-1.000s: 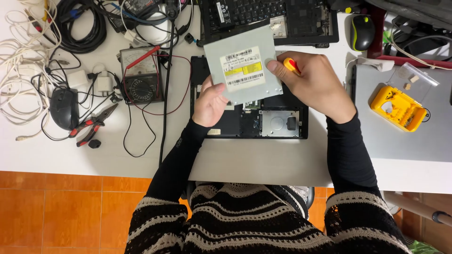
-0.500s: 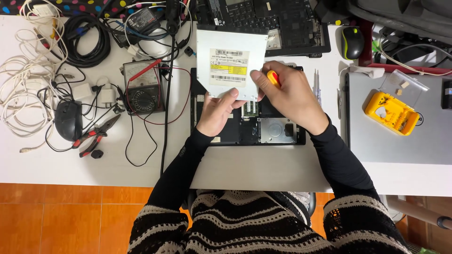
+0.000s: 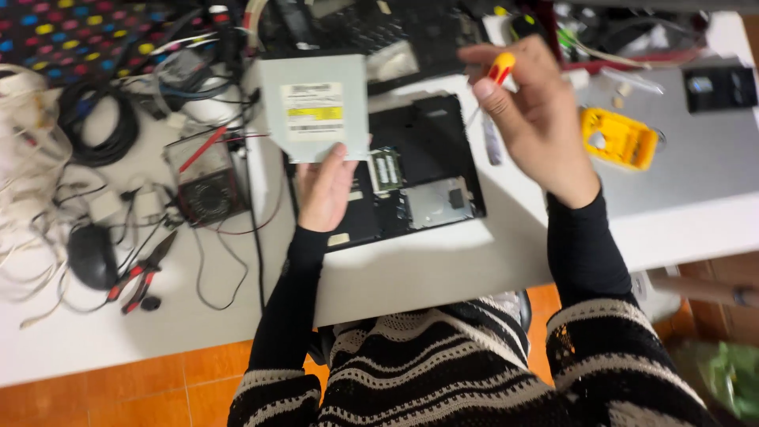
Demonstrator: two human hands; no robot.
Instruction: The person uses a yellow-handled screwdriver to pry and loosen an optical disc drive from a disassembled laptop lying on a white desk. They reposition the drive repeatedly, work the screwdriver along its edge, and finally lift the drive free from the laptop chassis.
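Note:
My left hand point(image 3: 326, 190) holds a flat grey optical drive point(image 3: 315, 107) with a white and yellow label by its near edge, lifted above the left side of an opened black laptop base point(image 3: 411, 174). My right hand point(image 3: 531, 111) is raised to the right of the drive, its fingers closed on a small screwdriver with a red and yellow handle point(image 3: 501, 69). The hand is blurred and stands apart from the drive. The laptop base shows a memory module and a metal bay between my two hands.
A multimeter with red and black leads point(image 3: 207, 186), a black mouse point(image 3: 91, 257), pliers point(image 3: 144, 273) and tangled cables lie at the left. A yellow device point(image 3: 618, 136) rests on a grey laptop lid point(image 3: 696, 166) at the right. A black keyboard part lies at the back.
My right hand has let go of the drive and swung right with the screwdriver. My left hand has carried the drive left, away from the laptop base. The view has shifted.

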